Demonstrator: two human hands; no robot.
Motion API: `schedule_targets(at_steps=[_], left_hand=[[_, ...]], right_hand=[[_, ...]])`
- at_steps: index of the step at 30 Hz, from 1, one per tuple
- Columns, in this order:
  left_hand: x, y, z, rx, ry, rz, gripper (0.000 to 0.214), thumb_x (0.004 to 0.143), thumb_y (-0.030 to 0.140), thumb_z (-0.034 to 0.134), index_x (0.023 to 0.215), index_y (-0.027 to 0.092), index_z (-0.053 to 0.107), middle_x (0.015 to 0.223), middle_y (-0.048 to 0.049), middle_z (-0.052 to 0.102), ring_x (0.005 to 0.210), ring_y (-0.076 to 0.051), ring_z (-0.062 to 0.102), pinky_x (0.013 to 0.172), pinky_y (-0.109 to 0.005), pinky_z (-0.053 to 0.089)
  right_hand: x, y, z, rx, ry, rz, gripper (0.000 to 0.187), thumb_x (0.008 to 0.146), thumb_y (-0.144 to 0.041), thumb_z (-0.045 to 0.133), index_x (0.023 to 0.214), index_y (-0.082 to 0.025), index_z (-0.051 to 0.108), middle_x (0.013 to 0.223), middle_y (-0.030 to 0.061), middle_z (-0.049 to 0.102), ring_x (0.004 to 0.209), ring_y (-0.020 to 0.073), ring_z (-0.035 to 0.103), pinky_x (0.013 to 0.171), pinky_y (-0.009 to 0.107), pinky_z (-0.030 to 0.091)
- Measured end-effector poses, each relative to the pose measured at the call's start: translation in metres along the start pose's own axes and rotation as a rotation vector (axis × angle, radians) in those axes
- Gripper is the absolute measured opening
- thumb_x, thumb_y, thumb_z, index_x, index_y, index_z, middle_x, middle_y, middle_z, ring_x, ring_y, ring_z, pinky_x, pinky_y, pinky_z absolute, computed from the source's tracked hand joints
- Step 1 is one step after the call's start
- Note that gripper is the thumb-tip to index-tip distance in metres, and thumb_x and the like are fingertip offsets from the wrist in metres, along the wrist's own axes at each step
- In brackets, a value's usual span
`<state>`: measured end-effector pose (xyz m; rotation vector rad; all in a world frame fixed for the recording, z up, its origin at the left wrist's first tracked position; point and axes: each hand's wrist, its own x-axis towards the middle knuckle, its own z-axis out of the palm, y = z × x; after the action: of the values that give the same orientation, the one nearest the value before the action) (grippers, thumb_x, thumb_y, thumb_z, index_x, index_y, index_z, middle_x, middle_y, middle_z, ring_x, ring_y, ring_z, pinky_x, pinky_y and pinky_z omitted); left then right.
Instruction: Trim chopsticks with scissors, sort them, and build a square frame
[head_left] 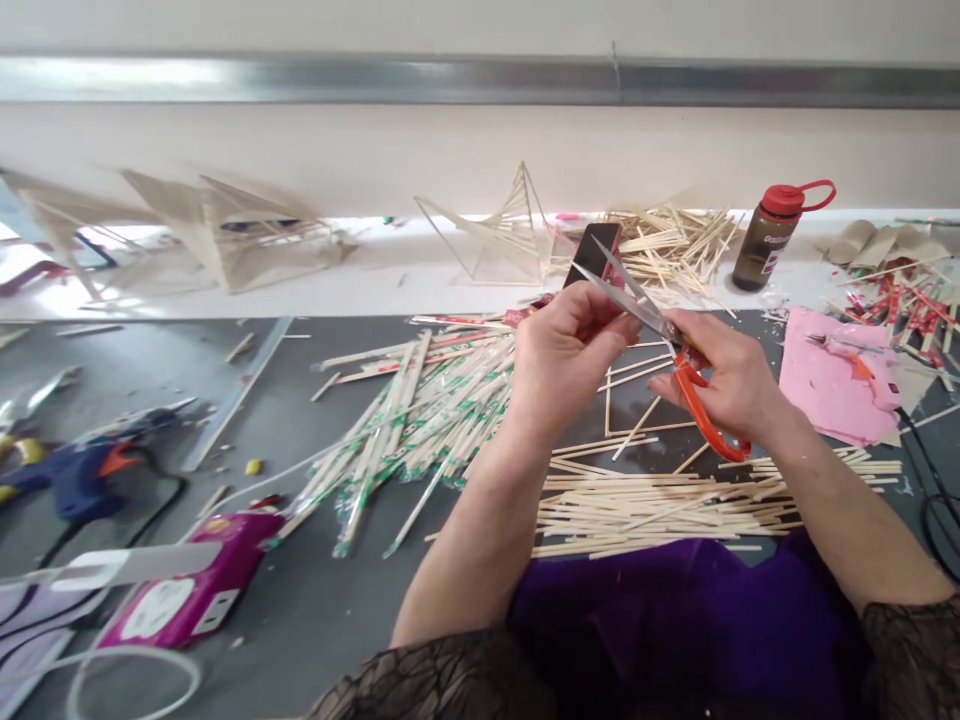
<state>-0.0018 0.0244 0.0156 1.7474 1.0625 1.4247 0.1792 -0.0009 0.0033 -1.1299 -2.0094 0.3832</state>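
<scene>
My right hand (731, 375) grips orange-handled scissors (694, 395), fingers through the loops, with the blades (626, 290) parted and pointing up to the left. My left hand (566, 355) is curled just left of the blades, its fingertips pinched on something small that I cannot make out. Below both hands lies a row of bare wooden sticks (675, 505) on the grey table (300, 600). A heap of sticks in clear green-printed wrappers (420, 415) spreads to the left of my left hand.
A blue glue gun (82, 475) with its cord and a pink box (191, 590) lie at the left. Stick-built frames (499, 230) stand along the white ledge, beside a loose stick pile (675, 245) and a brown red-capped bottle (769, 235). Pink paper (832, 390) lies right.
</scene>
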Motion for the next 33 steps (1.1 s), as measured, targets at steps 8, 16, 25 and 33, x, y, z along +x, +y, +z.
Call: schedule_targets(at_steps=[8, 16, 25, 33], left_hand=[[-0.001, -0.004, -0.004, 0.045, 0.093, 0.02, 0.004, 0.077, 0.021, 0.072, 0.074, 0.019, 0.07, 0.061, 0.0025, 0.069, 0.05, -0.009, 0.056, 0.046, -0.02, 0.044], [-0.004, -0.003, -0.008, -0.213, -0.018, -0.059, 0.018, 0.076, 0.035, 0.078, 0.071, 0.019, 0.072, 0.058, 0.0002, 0.065, 0.05, -0.009, 0.053, 0.044, -0.022, 0.036], [-0.004, 0.008, -0.007, -0.476, -0.141, -0.184, 0.027, 0.066, 0.04, 0.087, 0.069, 0.018, 0.072, 0.048, 0.0009, 0.061, 0.034, -0.005, 0.036, 0.032, -0.019, 0.018], [-0.004, 0.014, -0.006, -0.614, -0.221, -0.312, 0.026, 0.06, 0.034, 0.09, 0.066, 0.018, 0.07, 0.044, 0.0015, 0.06, 0.03, -0.003, 0.03, 0.03, -0.017, 0.014]], right_hand=[[-0.001, 0.004, 0.003, 0.04, 0.026, -0.085, 0.047, 0.083, -0.039, 0.068, 0.123, -0.016, 0.061, 0.103, 0.0072, 0.07, 0.079, 0.0175, 0.06, 0.073, 0.034, 0.051], [-0.001, 0.004, -0.003, 0.052, 0.005, -0.184, 0.043, 0.079, -0.018, 0.065, 0.122, -0.021, 0.06, 0.097, 0.0018, 0.069, 0.074, 0.0141, 0.058, 0.07, 0.029, 0.05], [0.002, 0.01, -0.017, 0.018, -0.065, -0.278, 0.043, 0.08, -0.019, 0.062, 0.123, -0.02, 0.06, 0.092, 0.0024, 0.066, 0.073, 0.0148, 0.056, 0.068, 0.028, 0.048], [0.003, 0.01, -0.023, 0.041, -0.096, -0.309, 0.041, 0.081, -0.018, 0.06, 0.122, -0.017, 0.061, 0.09, 0.0029, 0.064, 0.071, 0.0139, 0.054, 0.065, 0.027, 0.046]])
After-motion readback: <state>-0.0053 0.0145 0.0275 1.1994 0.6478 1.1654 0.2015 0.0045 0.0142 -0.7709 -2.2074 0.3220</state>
